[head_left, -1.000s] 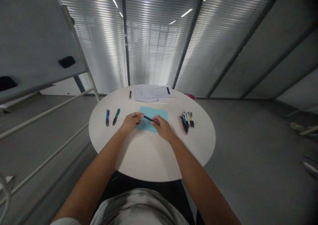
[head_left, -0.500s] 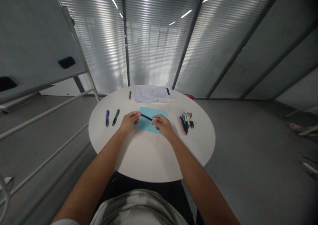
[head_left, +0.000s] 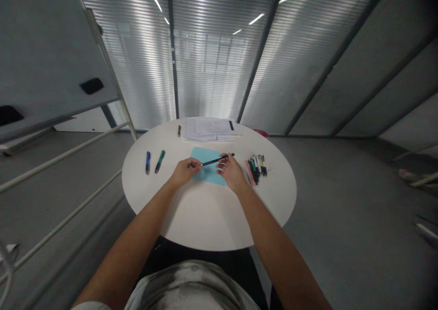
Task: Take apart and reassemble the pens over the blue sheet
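A slim dark pen (head_left: 214, 161) spans the gap between my hands, held above a light-blue sheet (head_left: 209, 177). My left hand (head_left: 185, 171) is closed in a pinch on its left end. Near the right end, the thumb and index finger of my right hand (head_left: 234, 173) grip the pen, while the other fingers are loosely curled. The right end points slightly up and sticks out past those fingers. My hands cover parts of the sheet's left and right edges.
On the round white table (head_left: 205, 228) lie a blue pen (head_left: 148, 163) and a green pen (head_left: 159, 162) at left. Several pens and markers (head_left: 258, 165) rest with a pink case (head_left: 251, 173) at right. Stacked papers (head_left: 208, 128) and a small dark pen (head_left: 179, 131) lie behind.
The pen has turned so its right end now points up instead of down. My right hand has shifted right and opened its lower fingers; my left hand has moved slightly right and down.
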A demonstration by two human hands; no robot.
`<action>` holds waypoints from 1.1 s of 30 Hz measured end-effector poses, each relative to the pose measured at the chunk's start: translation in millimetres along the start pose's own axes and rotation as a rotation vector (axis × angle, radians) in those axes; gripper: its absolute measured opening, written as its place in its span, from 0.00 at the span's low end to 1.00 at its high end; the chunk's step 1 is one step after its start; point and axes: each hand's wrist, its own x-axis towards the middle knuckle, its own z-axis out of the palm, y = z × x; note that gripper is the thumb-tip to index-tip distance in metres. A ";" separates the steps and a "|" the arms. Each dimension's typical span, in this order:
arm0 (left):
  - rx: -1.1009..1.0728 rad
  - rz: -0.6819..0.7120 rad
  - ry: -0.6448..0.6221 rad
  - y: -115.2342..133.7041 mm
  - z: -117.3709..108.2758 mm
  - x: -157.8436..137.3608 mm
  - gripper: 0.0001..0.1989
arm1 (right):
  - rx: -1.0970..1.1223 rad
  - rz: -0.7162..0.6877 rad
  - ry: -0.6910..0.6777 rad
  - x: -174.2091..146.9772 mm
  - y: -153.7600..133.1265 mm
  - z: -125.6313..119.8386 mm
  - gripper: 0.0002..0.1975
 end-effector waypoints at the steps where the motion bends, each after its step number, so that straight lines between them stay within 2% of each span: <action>1: 0.109 0.045 -0.009 -1.6 -2.1 0.0 0.12 | 0.025 0.000 0.027 1.8 0.7 0.1 0.14; 3: 0.323 0.094 -0.004 -3.8 -6.9 -0.3 0.13 | 0.067 -0.015 0.087 5.0 0.8 -0.4 0.11; 6: 0.587 0.038 -0.017 -4.7 -11.8 -2.0 0.16 | 0.108 -0.039 0.170 6.6 -2.4 -2.0 0.09; 10: 0.795 -0.033 -0.099 -4.9 -10.8 -4.2 0.14 | 0.104 -0.057 0.115 0.7 -7.8 -2.7 0.10; 13: 0.820 -0.039 -0.121 -6.6 -9.1 -4.2 0.14 | 0.091 -0.131 0.078 -4.3 -9.2 -1.4 0.15; 17: 0.813 -0.039 -0.123 -8.9 -9.3 -3.0 0.14 | 0.098 -0.185 0.171 -1.6 -8.0 -3.9 0.18; 20: 0.814 -0.046 -0.123 -9.1 -9.9 -2.7 0.14 | 0.148 -0.186 0.208 6.2 -5.8 -13.4 0.15; 24: 0.811 -0.047 -0.125 -8.4 -10.2 -3.1 0.14 | 0.251 -0.092 0.086 13.1 -5.4 -27.6 0.07; 28: 0.801 -0.040 -0.132 -9.8 -10.4 -3.0 0.14 | 0.362 -0.013 -0.022 9.0 -12.0 -30.5 0.13; 33: 0.804 -0.039 -0.132 -12.0 -10.5 -2.8 0.14 | 0.454 -0.003 -0.078 0.8 -20.3 -29.5 0.18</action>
